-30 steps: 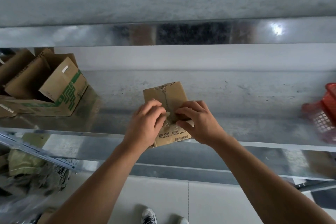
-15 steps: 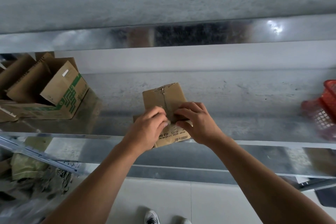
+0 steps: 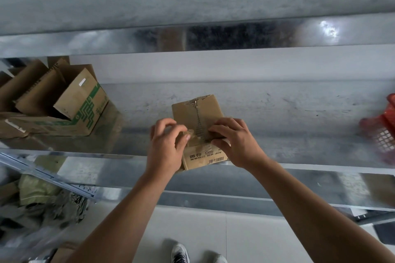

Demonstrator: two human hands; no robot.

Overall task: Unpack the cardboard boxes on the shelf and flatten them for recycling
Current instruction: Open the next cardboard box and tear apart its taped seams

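Task box: small cardboard box point(image 3: 197, 113), centre of frame, sitting at the front edge of the metal shelf point(image 3: 299, 147); its near end sticks out a bit past the lip. Top flaps closed, rough torn seam running down the middle. Printed text + barcode on the front face.
Tape: crumpled clear tape point(image 3: 192, 135) bunched at the near end of the seam, partly lifted off the cardboard.
Left hand point(image 3: 165, 147): centre frame, just left of the seam, fingers curled, thumb + fingertips pinching the tape.
Right hand point(image 3: 233, 142): just right of the seam, fingers bent over the box top, thumb on the front face, clamping the box in place.
Hands vs each other: close, not touching; seam + tape between them.
Other box: bigger open cardboard box w/ green print point(image 3: 81, 102), upper left of frame, same shelf, flaps up, well apart from the small one.
Basket: red plastic basket point(image 3: 382, 134), right edge of frame, on the shelf, blurred + cut off.
Above: shiny edge of the upper shelf point(image 3: 235, 34) across the top.
Below: pale tiled floor point(image 3: 192, 230), person's sneakers point(image 3: 180, 255) at bottom centre; heap of greenish bags point(image 3: 34, 190) lower left, too blurred to ID.
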